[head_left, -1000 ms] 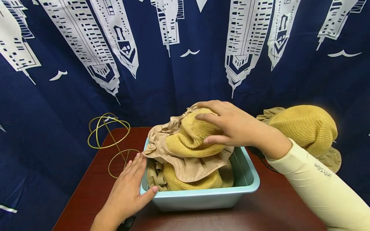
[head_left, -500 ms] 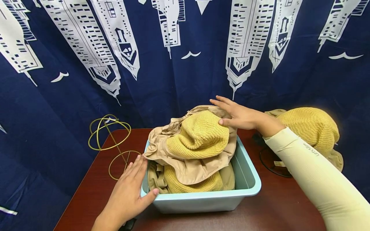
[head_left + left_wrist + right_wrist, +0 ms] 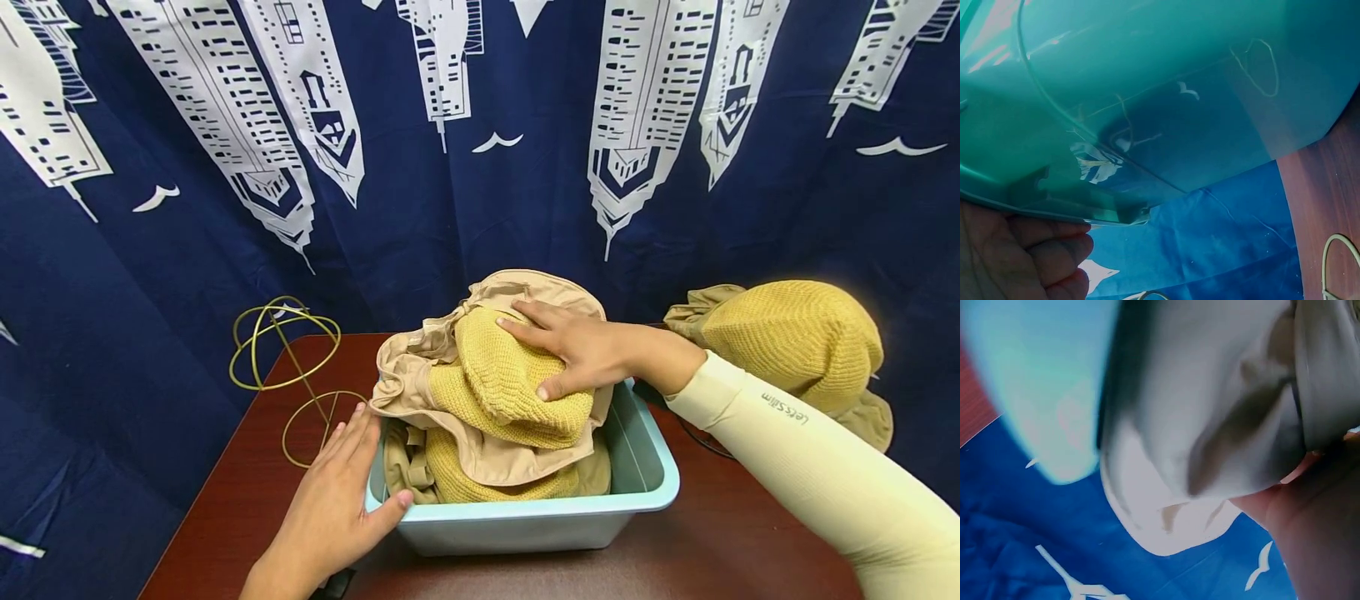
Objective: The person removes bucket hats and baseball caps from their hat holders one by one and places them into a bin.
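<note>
Right hand: fingers spread wide, laid over the knit crown of the upper sun hat, yellow with a beige cloth brim. Left hand: fingers straight along the outer left wall of the light-blue plastic tub, thumb over its near rim (that wall is mirror-glossy in the left wrist view). Clock centred on the tub: left hand at eight, right hand at one. Upper sun hat sits heaped in the tub, brim lapping the rim at ten o'clock. Beneath it, toward six, a second yellow knit hat, partly covered. Pale sleeve on the right arm, small lettering. Gold wire stand between nine and ten. Third yellow hat between two and three; its support unclear. Red-brown table underneath; navy skyline-print curtain at twelve.
</note>
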Demonstrator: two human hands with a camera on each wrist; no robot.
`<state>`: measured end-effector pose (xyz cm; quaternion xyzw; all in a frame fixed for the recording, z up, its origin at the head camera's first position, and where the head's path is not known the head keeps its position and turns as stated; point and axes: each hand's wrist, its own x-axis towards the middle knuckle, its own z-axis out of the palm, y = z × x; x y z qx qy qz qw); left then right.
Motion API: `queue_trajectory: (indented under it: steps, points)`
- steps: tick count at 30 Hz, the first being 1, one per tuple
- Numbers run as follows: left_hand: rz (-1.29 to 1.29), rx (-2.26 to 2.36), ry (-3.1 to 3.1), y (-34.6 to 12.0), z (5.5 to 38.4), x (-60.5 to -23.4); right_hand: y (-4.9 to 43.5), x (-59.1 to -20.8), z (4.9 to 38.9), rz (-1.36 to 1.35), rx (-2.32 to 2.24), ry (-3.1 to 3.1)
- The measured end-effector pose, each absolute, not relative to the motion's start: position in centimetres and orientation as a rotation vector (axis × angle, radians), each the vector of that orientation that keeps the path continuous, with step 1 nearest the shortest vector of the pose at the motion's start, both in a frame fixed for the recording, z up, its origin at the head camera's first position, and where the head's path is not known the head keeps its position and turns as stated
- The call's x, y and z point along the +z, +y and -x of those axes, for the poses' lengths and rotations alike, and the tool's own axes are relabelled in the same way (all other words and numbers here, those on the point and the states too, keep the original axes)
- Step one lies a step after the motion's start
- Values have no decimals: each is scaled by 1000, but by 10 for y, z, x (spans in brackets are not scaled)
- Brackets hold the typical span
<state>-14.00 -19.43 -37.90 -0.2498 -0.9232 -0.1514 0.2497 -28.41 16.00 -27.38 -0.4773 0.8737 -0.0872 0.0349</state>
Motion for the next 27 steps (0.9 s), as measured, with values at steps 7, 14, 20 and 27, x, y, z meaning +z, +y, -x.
queue_trajectory:
  steps: [7,14,20,27]
  points:
    - [673,-453,-2523,-194,139,-379,143,-279,264,1540,-50,2706]
    - [665,-442,-2520,-195,140,-381,121,-286,255,1548,191,2638]
    - [674,-444,-2539,-195,138,-380,104,-300,253,1485,394,2593]
    - [709,-430,-2493,-197,140,-381,94,-325,245,1394,598,2542]
